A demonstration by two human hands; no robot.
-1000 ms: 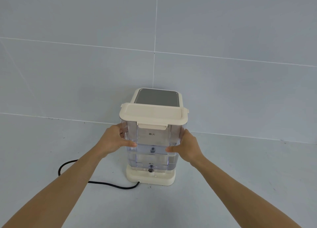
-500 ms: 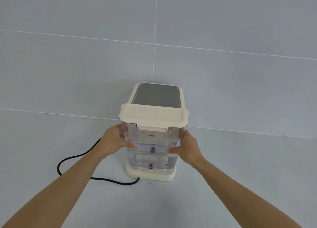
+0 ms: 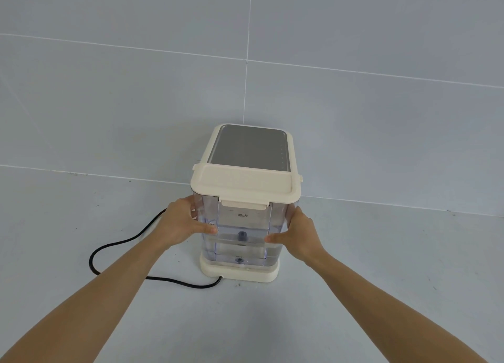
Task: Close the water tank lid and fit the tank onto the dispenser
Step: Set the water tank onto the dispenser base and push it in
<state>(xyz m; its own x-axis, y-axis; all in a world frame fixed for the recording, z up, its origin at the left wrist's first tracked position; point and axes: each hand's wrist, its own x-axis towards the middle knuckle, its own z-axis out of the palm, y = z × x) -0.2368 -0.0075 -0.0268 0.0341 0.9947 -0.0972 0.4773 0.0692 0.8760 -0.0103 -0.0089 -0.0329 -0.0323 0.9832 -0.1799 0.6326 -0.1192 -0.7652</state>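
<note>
At frame centre the cream dispenser (image 3: 246,150) carries the clear water tank (image 3: 241,234) upright on its base, cream lid (image 3: 245,182) shut, left hand (image 3: 181,225) and right hand (image 3: 298,238) gripping its sides, a black cord (image 3: 120,249) trailing left.

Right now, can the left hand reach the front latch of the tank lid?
Probably yes. The left hand grips the left side of the clear tank, just below the lid. The latch faces the person with nothing in front of it, but the hand must let go first.
</note>
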